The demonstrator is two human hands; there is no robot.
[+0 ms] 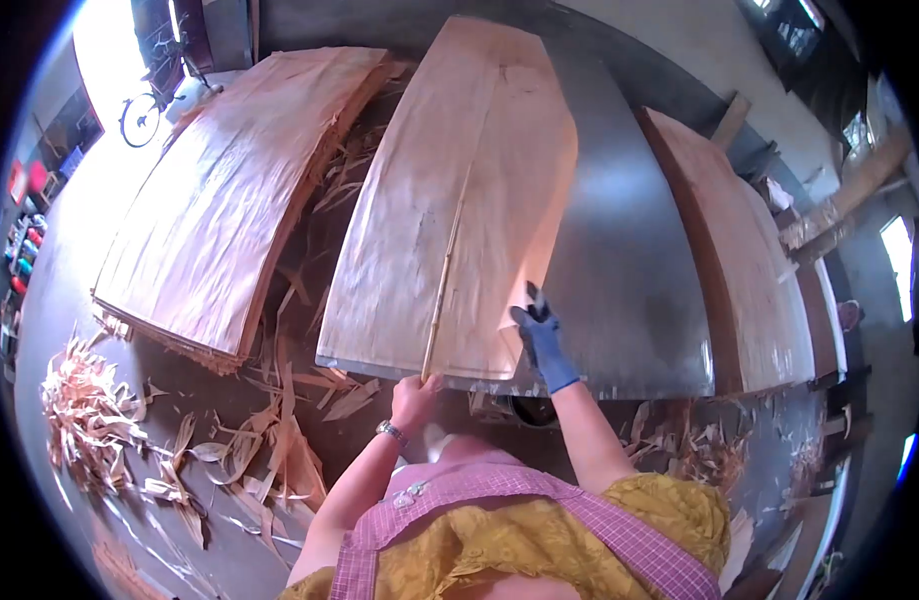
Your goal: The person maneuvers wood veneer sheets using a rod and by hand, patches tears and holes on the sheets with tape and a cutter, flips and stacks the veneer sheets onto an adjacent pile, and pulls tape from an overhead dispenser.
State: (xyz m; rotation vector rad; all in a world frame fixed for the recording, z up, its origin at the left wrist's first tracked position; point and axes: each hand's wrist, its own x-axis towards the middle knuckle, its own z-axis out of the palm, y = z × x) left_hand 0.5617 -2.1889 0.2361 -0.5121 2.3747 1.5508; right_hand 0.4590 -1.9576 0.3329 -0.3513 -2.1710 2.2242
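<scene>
My left hand (pixel 413 404), bare with a watch at the wrist, is closed around the near end of a long thin bamboo stick (pixel 449 255). The stick lies lengthwise over a pale wood veneer sheet (pixel 399 240) on a dark, smooth metal-topped table (pixel 634 250). Beside the sheet's near right corner is my right hand (pixel 541 335) in a blue-grey glove, its fingers apart. The sheet's right edge curls up near the glove; whether the fingertips touch it is hard to tell.
A tall stack of veneer sheets (pixel 214 190) stands at the left, another stack (pixel 724 240) at the right. Veneer scraps (pixel 89 420) are heaped on the floor at the left, with more strips under the table's front edge. A bicycle (pixel 141 118) stands far back left.
</scene>
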